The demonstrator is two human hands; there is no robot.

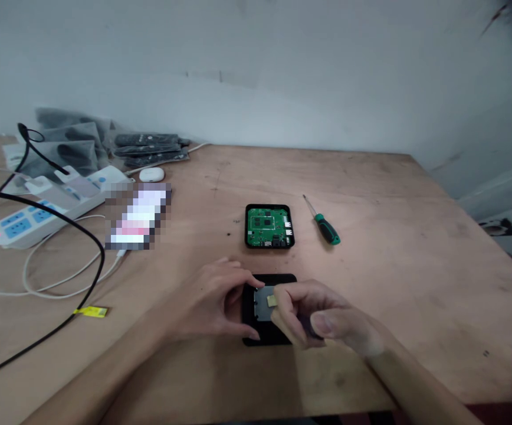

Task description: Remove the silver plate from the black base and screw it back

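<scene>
L hand (205, 298): I'm grasping the left side of the black cover (274, 335), thumb on its near left corner, index finger by the far edge of the metal plate (262, 311). R hand (335, 316) is over the cover's right half, fingers clenched round a dark object (312, 326); mostly hidden, so can't tell what it is. Pale yellowish bit (271, 301) shows by my R fingertips over the plate; can't tell if it's held or stuck on. Cover's on the desk (415, 248), right in front of me. Beyond it, w/ a gap btwn, is the black box (248, 244), open side up, green circuit board (262, 223) inside, ports along near & right edges. Screwdriver (327, 229) w/ green/black handle lies right of the box, tip pointing away. Off left: phone (138, 218) w/ white cable (119, 257) plugged in, small white case (151, 175) nr it, power strip (19, 227) w/ 2 adapters (76, 183), black cable (102, 255) w/ yellow tag (94, 311); bagged black items (150, 141) at the back, nr the wall (309, 88)
</scene>
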